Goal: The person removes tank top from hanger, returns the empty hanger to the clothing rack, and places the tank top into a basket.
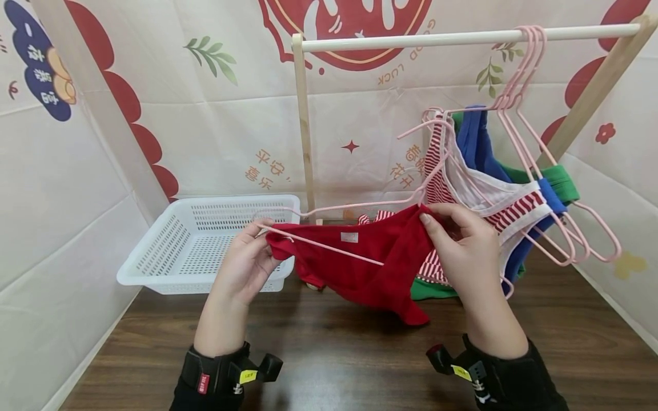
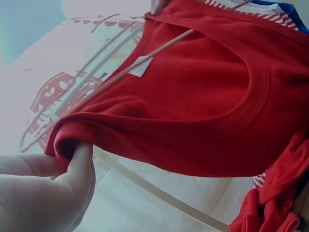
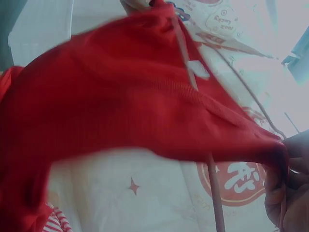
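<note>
A small red garment with a white label inside its scooped edge is stretched between both hands. My left hand pinches its left end; in the left wrist view, the thumb sits in a fold of the cloth. The right hand pinches its upper right corner, also visible in the right wrist view at the lower right edge. A pink hanger runs along the garment's top, its lower bar crossing the red cloth below the label. The hanger's left end is right at my left fingertips.
Several pink hangers hang on a white rail, bearing striped, blue and green garments. A white basket stands at the left on the dark wooden table. Printed cloth surrounds it.
</note>
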A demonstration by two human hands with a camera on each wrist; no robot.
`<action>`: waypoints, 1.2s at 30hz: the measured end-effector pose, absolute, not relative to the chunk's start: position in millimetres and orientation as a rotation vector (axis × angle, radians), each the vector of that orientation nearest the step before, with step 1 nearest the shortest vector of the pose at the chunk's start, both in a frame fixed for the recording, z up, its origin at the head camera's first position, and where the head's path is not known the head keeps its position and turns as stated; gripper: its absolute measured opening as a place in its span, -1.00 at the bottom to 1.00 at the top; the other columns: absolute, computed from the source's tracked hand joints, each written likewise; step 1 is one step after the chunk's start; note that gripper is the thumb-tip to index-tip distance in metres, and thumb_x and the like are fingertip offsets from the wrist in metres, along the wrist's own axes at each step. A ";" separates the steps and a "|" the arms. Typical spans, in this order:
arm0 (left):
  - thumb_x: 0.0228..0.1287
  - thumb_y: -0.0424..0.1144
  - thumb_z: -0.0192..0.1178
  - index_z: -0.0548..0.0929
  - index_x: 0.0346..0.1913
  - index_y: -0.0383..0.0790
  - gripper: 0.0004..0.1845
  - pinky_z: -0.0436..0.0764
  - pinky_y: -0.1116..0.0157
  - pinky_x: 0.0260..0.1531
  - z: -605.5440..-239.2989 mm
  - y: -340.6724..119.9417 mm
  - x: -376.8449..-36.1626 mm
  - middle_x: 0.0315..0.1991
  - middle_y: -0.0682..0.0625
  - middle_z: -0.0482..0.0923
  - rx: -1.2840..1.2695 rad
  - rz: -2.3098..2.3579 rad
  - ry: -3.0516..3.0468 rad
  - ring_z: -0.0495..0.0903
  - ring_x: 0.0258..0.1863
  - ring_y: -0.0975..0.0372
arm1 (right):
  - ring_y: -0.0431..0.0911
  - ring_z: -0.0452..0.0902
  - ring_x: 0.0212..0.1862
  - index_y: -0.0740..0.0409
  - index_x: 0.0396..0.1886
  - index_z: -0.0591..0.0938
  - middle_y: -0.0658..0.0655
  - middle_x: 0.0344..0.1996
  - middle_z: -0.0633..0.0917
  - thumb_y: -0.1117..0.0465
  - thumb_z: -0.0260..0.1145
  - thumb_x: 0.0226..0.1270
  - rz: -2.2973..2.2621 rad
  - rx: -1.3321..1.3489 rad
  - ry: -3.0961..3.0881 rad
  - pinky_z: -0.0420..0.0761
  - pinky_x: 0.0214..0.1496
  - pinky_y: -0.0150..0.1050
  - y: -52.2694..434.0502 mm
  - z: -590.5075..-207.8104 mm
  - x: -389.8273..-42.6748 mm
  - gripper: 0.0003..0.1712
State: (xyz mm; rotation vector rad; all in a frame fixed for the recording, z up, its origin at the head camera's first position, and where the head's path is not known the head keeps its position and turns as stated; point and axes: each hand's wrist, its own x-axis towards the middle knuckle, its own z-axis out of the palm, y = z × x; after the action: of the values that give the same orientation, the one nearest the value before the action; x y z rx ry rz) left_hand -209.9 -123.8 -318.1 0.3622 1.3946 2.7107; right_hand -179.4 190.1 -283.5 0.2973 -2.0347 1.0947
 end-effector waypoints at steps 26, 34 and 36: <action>0.42 -0.45 0.00 0.44 0.11 -0.30 -0.75 0.43 0.08 0.21 -319.4 -125.4 -214.2 -0.04 -0.04 0.65 0.276 2.542 1.888 0.57 0.05 0.12 | -0.24 0.47 -0.34 0.22 -0.12 0.74 0.13 -0.27 0.72 0.30 0.36 0.29 1.017 0.323 -2.076 0.48 -0.26 -0.62 189.1 -286.0 -182.9 -0.81; 0.44 -0.37 0.05 0.48 0.06 -0.33 -0.79 0.63 0.20 -0.08 -315.6 -128.7 -211.4 -0.18 -0.04 0.68 0.309 2.422 2.082 0.70 -0.22 0.14 | -0.22 0.48 -0.32 0.22 -0.13 0.74 0.13 -0.27 0.72 0.31 0.37 0.28 0.982 0.332 -2.099 0.46 -0.25 -0.63 189.0 -288.0 -186.3 -0.81; 0.45 -0.33 0.06 0.50 -0.03 -0.31 -0.85 0.65 0.24 -0.18 -315.4 -128.3 -210.9 -0.26 -0.03 0.69 0.297 2.399 2.108 0.69 -0.34 0.17 | -0.22 0.48 -0.32 0.22 -0.12 0.74 0.13 -0.27 0.72 0.31 0.37 0.28 0.973 0.331 -2.106 0.45 -0.25 -0.63 189.1 -288.7 -186.8 -0.81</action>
State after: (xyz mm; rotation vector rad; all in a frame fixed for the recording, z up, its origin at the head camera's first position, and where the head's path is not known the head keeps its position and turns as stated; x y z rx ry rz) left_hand -210.9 -128.3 -315.4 0.2972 2.1077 2.3994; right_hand -186.8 189.1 -288.7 0.3314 -2.1062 0.9727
